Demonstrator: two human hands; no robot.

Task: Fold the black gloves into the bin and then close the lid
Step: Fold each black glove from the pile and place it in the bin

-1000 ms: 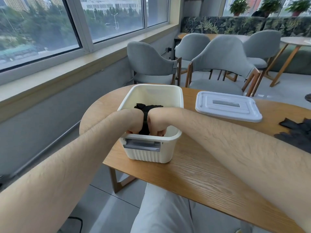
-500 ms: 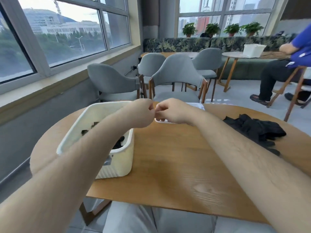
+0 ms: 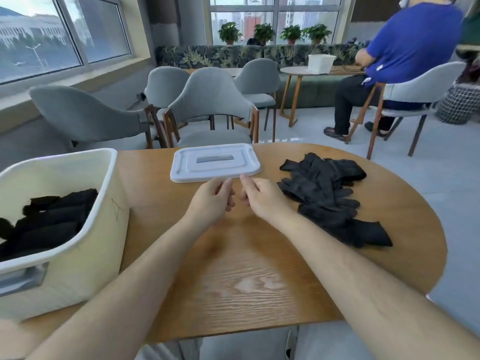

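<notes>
Black gloves [image 3: 327,193] lie heaped right of the lid [image 3: 215,162]; the bin [image 3: 78,268], partly filled, stands left of it. Left hand [image 3: 210,201] and right hand [image 3: 262,201] hover before the lid, loosely curled, empty. Best to lift one glove only and flatten it on the worktop [image 3: 246,268] before folding.

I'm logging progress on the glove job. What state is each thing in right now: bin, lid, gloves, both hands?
bin: open, on the table.
folded gloves: inside the bin.
lid: off, flat on the table.
loose gloves: unfolded heap on the table.
left hand: empty, fingers relaxed.
right hand: empty, fingers relaxed.
</notes>
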